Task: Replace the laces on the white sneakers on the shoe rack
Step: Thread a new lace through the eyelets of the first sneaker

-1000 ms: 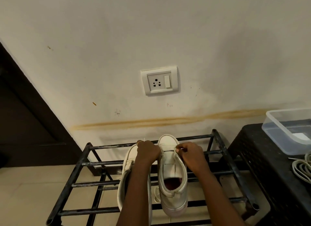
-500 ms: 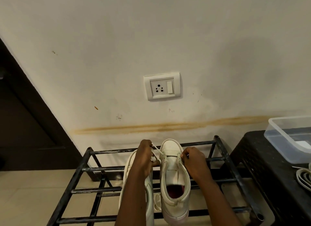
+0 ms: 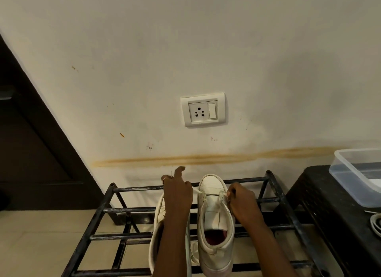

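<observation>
Looking down, the two white sneakers sit side by side on the top bars of the black shoe rack (image 3: 115, 210), heels toward the camera, toes toward the wall. The left sneaker (image 3: 159, 212) is mostly hidden under the forearm. The right sneaker (image 3: 214, 215) is wide open, tongue flat, red lining showing.

The right hand (image 3: 243, 202) is curled at the right eyelet row near the toe, pinching there, same spot as half a second ago. Can't tell if it's got lace or just the flap.

The left hand (image 3: 178, 192) is where the change is. A second ago it sat tight against the tongue; now it's up and to the left, past the left sneaker's toe and over the back rail, index finger stuck out toward the wall. It pinches the lace (image 3: 195, 190), which runs taut from the left eyelets to the hand, tip poking up above the knuckles.

Off right there's a clear plastic tub (image 3: 358, 179) on a black stool (image 3: 321, 204). Further back, a brown streak (image 3: 206, 158) crosses the wall, with a socket (image 3: 204, 109) above it.
</observation>
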A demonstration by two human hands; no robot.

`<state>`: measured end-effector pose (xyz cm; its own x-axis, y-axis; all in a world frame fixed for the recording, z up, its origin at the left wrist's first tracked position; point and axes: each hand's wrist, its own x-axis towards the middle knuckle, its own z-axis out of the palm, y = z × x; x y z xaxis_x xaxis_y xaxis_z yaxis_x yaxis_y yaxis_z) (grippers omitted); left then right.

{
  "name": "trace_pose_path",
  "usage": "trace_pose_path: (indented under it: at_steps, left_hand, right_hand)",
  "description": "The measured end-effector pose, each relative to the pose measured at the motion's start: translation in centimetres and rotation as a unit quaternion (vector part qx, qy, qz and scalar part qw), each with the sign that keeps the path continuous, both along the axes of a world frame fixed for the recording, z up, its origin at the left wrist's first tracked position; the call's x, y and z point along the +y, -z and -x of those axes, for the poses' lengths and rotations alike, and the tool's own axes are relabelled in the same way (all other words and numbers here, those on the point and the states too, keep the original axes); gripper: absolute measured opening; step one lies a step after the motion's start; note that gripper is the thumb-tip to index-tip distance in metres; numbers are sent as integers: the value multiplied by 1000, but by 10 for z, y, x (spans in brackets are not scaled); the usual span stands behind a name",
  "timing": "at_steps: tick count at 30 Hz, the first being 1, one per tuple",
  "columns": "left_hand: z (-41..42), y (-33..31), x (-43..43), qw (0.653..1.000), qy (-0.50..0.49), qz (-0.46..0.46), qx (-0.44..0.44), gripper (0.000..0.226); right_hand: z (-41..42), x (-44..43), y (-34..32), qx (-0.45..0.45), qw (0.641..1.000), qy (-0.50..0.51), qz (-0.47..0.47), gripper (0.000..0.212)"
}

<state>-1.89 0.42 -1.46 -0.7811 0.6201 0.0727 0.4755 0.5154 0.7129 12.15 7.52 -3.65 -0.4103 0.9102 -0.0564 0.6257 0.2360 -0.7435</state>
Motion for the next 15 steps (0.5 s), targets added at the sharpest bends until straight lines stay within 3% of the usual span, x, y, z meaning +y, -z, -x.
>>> trace_pose_path:
  at_steps: [2, 8, 15]
  left_hand:
    - [1, -2, 1, 994, 41, 35, 90, 44]
    - [-7, 13, 4, 964, 84, 220, 127, 29]
    - [-13, 7, 6, 946, 150, 254, 138, 33]
  right_hand:
    - [-2, 0, 0, 26, 999, 13, 15, 14]
    - [-2, -1, -1, 28, 998, 19, 50, 22]
    - [-1, -1, 2, 38, 997, 58, 39, 15]
